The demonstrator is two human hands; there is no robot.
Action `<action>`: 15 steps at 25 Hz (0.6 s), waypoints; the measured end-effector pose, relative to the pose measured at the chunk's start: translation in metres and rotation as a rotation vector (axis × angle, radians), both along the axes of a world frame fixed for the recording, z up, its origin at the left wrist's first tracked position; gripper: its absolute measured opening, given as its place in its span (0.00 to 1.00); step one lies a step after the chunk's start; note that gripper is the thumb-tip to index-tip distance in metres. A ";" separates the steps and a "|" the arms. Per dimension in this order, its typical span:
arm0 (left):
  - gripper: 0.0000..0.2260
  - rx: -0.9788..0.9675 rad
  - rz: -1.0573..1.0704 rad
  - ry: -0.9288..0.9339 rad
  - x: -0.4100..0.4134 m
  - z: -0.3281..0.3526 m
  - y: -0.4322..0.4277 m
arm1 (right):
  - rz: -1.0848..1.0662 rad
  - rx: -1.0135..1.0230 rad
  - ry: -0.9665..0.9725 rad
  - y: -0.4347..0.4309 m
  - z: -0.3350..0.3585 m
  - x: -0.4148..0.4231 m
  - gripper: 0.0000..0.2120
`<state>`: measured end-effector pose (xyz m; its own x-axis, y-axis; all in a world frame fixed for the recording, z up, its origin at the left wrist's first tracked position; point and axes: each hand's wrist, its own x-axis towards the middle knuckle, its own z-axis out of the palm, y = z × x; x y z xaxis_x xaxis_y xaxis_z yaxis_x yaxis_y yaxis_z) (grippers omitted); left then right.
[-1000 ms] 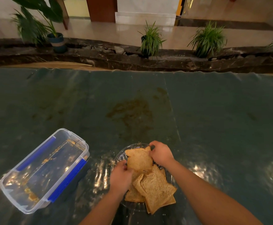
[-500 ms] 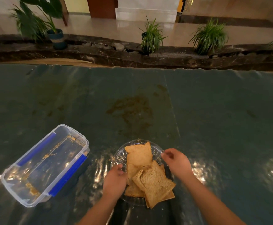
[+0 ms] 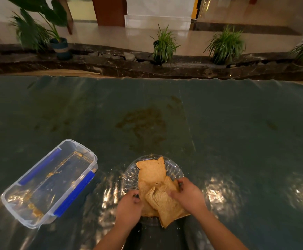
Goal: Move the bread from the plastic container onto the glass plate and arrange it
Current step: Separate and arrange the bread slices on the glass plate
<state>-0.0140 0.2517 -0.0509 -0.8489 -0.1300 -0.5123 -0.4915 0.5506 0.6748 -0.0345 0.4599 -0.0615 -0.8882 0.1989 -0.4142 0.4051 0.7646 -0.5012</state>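
Observation:
Several slices of brown bread lie overlapping on a round glass plate near the table's front edge. My right hand rests on the near slices, its fingers closed around the edge of the top one. My left hand sits at the plate's near left side, fingers curled against the left edge of the bread stack. The clear plastic container with blue clips stands to the left, holding only crumbs.
A dark green glossy cloth covers the table, with a brown stain beyond the plate. Behind the far edge run a dark stone ledge and potted plants.
My right hand moved from the plate's right side onto the near slices and closed on them. My left hand stayed at the plate's near left side, its fingers moving against the stack.

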 end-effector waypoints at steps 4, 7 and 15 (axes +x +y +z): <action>0.10 -0.082 -0.001 0.123 0.005 0.002 -0.001 | -0.010 -0.086 0.007 0.004 0.002 -0.002 0.23; 0.07 -0.088 -0.058 0.133 0.010 -0.002 0.000 | -0.101 -0.269 0.062 0.005 0.005 -0.001 0.15; 0.13 0.665 0.236 -0.172 0.000 -0.002 0.010 | -0.299 -0.930 0.126 0.001 0.028 -0.018 0.11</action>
